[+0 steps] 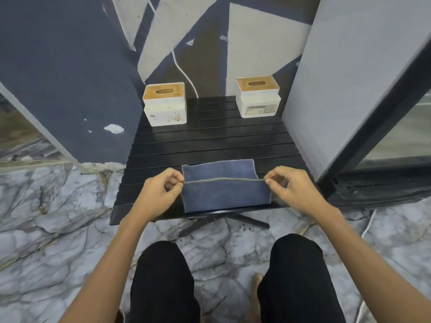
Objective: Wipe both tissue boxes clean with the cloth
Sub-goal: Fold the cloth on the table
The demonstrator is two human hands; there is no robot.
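A blue cloth (224,194) lies at the near edge of a black slatted table (210,145), partly folded over. My left hand (161,192) pinches its left corner, and my right hand (291,187) pinches its right corner, lifting one edge. Two white tissue boxes with wooden lids stand at the back of the table. The left tissue box (165,106) is stained on its front. The right tissue box (257,99) carries a label. Both boxes are well beyond my hands.
A dark blue wall panel (70,78) flanks the table on the left. A grey cabinet with a black-framed door (349,101) stands close on the right. A white cable (184,71) runs down the back wall. Marble floor (58,217) lies below, my knees near the table.
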